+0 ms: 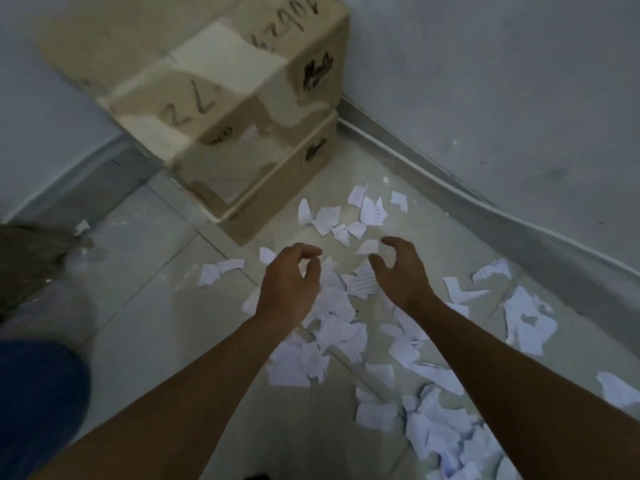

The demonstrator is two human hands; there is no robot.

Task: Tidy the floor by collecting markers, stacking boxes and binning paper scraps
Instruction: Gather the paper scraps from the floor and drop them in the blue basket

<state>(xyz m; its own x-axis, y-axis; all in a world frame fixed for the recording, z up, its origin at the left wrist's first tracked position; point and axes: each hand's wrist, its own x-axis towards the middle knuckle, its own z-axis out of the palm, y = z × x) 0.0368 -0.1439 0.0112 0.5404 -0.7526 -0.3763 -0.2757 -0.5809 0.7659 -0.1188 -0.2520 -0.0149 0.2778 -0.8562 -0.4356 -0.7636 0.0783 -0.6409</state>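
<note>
Torn white paper scraps (341, 332) lie scattered over the pale tiled floor, from the middle down to the lower right. My left hand (289, 284) hovers above them with curled fingers and holds nothing. My right hand (401, 270) is beside it, fingers apart and empty, just above a lined scrap (362, 280). Two cardboard boxes are stacked in the corner: the upper box (221, 81) with black handwriting rests on the lower box (273, 174). No markers are visible.
Walls meet behind the boxes, with a grey skirting and a white cable (450, 181) along the right wall. A brown crumpled thing (31, 258) lies at the left edge. My blue trouser knee (38, 393) fills the lower left.
</note>
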